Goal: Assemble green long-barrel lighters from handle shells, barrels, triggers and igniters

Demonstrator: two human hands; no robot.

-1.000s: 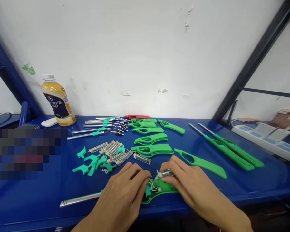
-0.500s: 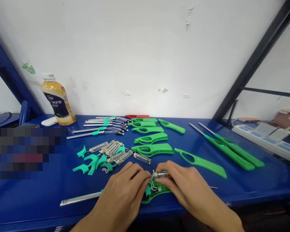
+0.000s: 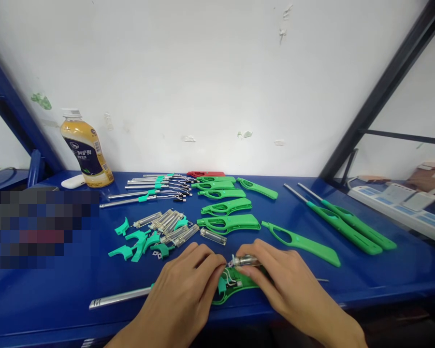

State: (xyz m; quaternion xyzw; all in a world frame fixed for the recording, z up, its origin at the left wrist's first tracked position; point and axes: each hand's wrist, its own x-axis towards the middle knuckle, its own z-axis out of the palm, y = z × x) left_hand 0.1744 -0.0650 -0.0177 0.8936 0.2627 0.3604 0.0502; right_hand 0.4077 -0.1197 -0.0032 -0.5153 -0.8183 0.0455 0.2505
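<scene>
My right hand (image 3: 271, 270) pinches a clear lighter fuel tank (image 3: 245, 260) with a metal valve end pointing left. Closed fingertips of my left hand (image 3: 194, 278) meet at that end; what they pinch is too small to make out. Below both hands lies an open green lighter shell (image 3: 235, 292), partly covered by them, with white wires and a teal trigger inside. A silver lighter tube (image 3: 121, 297) sticks out of it to the left. More fuel tanks (image 3: 170, 222) lie in a heap beyond my left hand, beside loose teal triggers (image 3: 139, 244).
Green shell halves (image 3: 228, 223) are lined up mid-table, with a red one (image 3: 206, 174) behind. Tubes with wires (image 3: 145, 186) lie at back left near a drink bottle (image 3: 87, 150). Two long green lighters (image 3: 344, 227) rest at right, near a white power strip (image 3: 398, 208).
My right hand and the fuel tank have shifted slightly right, so the valve end sits a little farther from my left fingertips. My left hand has barely moved.
</scene>
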